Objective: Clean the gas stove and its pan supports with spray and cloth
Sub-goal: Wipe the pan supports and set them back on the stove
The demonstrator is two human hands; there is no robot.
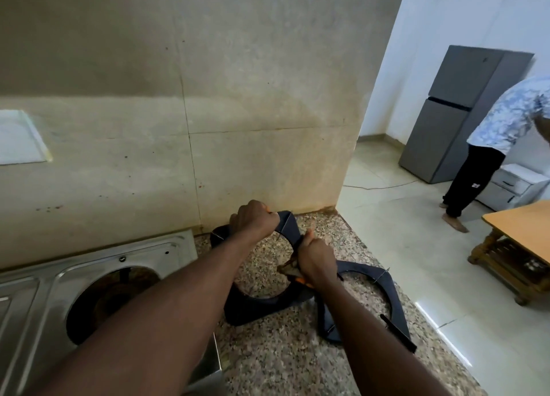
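Note:
A dark pan support (259,305) stands tilted on the speckled granite counter (282,360). My left hand (253,221) grips its raised far corner. My right hand (315,258) holds a brownish, orange-edged cloth (290,269) and presses it against the support's right side. A second dark pan support (384,294) lies flat on the counter to the right. The stainless steel gas stove (98,273) sits at the left, its burner opening uncovered. No spray bottle is in view.
A stained tiled wall (208,113) rises right behind the counter. The counter's right edge drops to a tiled floor. A person (491,145) stands by a grey fridge (452,110). A wooden table (518,241) is at the right.

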